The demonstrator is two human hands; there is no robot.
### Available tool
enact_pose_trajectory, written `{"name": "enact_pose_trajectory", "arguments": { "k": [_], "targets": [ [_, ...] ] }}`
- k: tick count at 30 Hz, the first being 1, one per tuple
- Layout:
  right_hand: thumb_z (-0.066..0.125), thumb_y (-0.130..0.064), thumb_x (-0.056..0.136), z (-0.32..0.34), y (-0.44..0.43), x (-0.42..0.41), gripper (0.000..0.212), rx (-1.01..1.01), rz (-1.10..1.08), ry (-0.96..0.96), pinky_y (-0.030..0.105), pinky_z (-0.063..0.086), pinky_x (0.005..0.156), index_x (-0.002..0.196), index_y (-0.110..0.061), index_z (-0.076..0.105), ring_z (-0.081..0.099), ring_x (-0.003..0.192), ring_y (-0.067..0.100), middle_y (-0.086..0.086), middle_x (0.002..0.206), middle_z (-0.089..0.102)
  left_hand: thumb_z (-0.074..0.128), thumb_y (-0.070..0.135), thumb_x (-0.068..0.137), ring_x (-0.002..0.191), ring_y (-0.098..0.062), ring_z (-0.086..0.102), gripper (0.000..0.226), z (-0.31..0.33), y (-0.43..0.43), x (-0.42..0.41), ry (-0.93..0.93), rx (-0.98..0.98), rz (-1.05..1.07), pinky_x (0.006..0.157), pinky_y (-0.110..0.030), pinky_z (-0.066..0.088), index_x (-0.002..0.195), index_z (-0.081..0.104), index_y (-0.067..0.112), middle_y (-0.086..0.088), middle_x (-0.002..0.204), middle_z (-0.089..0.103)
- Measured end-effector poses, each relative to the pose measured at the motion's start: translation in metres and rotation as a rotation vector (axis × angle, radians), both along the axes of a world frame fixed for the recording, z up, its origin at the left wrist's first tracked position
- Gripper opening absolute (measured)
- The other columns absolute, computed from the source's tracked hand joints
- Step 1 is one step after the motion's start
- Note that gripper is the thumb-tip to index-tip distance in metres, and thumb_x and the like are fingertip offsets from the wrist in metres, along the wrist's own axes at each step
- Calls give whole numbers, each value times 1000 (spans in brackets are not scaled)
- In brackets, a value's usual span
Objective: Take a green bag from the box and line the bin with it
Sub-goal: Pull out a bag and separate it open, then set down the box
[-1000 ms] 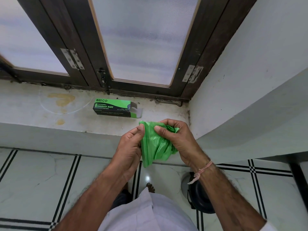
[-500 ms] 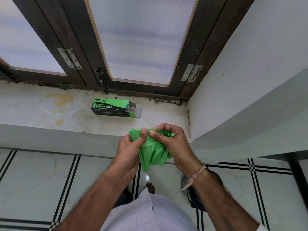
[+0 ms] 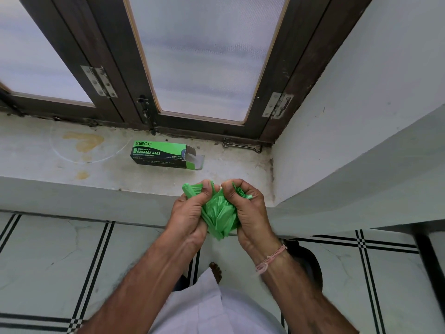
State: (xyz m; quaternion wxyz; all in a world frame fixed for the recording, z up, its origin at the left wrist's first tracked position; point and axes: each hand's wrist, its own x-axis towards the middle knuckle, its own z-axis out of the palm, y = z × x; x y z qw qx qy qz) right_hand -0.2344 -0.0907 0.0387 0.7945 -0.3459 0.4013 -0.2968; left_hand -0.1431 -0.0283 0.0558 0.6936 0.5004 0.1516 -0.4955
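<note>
A crumpled green bag [image 3: 219,214] hangs between both hands just in front of the window ledge. My left hand [image 3: 190,213] pinches its left upper edge, and my right hand [image 3: 248,208] grips its right upper edge with a wad of green film bunched in the fist. Behind them, the green and black garbage bag box [image 3: 160,154] lies on its side on the ledge with its right end flap open. The dark round bin [image 3: 307,263] stands on the floor under my right forearm, mostly hidden by it.
The stained white ledge [image 3: 60,165] runs below a dark-framed frosted window [image 3: 204,56]. A white wall [image 3: 361,116] closes the right side. A metal hook latch [image 3: 242,147] lies at the ledge's back. Below is a tiled floor [image 3: 48,261] with black lines.
Both hands have dropped slightly and bunched the bag tighter. The thumbs have come closer together at its top edge, and less of the bag hangs below.
</note>
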Motion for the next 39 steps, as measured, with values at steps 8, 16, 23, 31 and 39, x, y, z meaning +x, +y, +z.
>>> {"name": "enact_pose_trajectory", "arguments": {
  "k": [8,16,23,31,39],
  "targets": [
    [79,-13,85,7,-17,-15,20,-125,299,138,36,64,78,102,-3,76,77,87,25,14,97,80,75,22,72,73,-21,75,34,-5,4,14,-140,-32,-5,66,-35,64,94,67,-3,-13,86,73],
    [78,-12,85,1,-18,-9,4,-195,199,172,32,58,72,83,-11,74,71,74,16,3,77,75,74,21,67,85,-21,70,32,-8,-1,19,-81,3,68,85,-42,61,91,67,2,-8,81,75],
    [63,-19,100,-4,-19,-15,8,-156,217,153,46,60,85,97,-12,64,73,87,28,16,97,78,73,32,71,82,-23,71,33,-14,1,18,-153,-6,2,78,-51,62,92,65,7,1,76,74],
    [70,-36,91,8,-23,-16,38,-183,419,184,39,62,83,118,-10,73,74,91,21,3,96,77,71,36,78,75,-17,71,34,-12,-2,19,-337,12,-47,78,-44,63,87,67,3,-4,78,73],
    [73,-11,92,-1,-26,-14,13,-254,389,231,32,59,70,95,1,74,73,77,19,8,82,76,72,35,75,76,-18,66,37,-17,-2,27,-261,-5,8,93,-53,55,94,65,4,1,72,72]
  ]
}}
